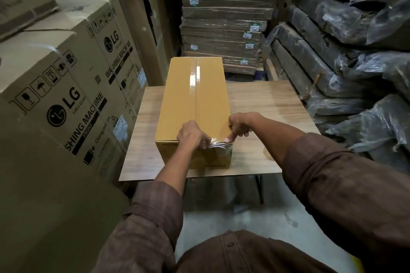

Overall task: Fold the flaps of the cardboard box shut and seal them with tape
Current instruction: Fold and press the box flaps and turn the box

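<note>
While the flaps lie shut, tape (218,144) is pinched by the left hand (192,134) and pressed by the right hand (240,125) at the box's (195,104) 6 o'clock edge, mid-bench (273,104); smoothing down is needed next.

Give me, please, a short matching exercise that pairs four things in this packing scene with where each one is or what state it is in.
Things:
1. cardboard box
2. clear tape
3. washing machine cartons
4. wooden table

Places or states:
A. stacked to the left of the table
B. crumpled at the box's near top edge, between the left hand and the right hand
C. bears the box
D. flaps shut, with a shiny strip along the centre seam

Right pairs: 1-D, 2-B, 3-A, 4-C
</note>
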`<state>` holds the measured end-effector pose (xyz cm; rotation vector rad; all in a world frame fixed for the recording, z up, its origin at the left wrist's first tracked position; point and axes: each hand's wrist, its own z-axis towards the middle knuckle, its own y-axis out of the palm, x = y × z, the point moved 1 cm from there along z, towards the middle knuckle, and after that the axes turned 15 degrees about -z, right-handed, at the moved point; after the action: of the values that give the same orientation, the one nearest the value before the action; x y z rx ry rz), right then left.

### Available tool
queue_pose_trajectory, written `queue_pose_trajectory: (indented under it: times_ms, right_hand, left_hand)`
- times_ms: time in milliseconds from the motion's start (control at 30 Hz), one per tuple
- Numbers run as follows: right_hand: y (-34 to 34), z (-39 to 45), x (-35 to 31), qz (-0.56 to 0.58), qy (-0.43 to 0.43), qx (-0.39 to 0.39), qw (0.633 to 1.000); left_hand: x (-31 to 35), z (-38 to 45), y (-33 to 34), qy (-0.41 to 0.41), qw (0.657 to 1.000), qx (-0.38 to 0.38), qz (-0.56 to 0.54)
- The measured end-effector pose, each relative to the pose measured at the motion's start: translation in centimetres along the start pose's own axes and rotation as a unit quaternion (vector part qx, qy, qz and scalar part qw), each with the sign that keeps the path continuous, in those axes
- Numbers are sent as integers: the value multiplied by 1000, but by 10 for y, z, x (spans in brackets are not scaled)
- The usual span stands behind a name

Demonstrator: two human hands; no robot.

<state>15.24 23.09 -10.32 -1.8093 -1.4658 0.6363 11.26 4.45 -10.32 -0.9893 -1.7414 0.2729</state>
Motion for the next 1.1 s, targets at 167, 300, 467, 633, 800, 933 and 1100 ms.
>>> queue_pose_trajectory:
  times_ms: [167, 300, 467, 633, 800, 933, 1100]
  right_hand:
    - [8, -1, 1, 74, 7, -6, 997]
    - [17, -7, 0, 197, -6, -42, 980]
    - [26, -10, -12, 230, 0, -33, 973]
    - [33, -9, -12, 262, 6, -15, 965]
    - [41, -11, -8, 281, -45, -2, 959]
    - [44, -10, -2, 247, -79, 42, 965]
    - [50, -11, -1, 216, -99, 94, 967]
  left_hand:
    - [-2, -2, -5, 2, 998, 16, 57]
    - [-12, 2, -6, 19, 996, 17, 86]
    - [3, -5, 2, 195, 943, 46, 267]
    - [10, -7, 16, 342, 876, -24, 341]
    - [-16, 8, 10, 350, 890, -49, 287]
    - [-29, 12, 9, 371, 894, -45, 248]
    - [-39, 20, 3, 410, 879, -40, 241]
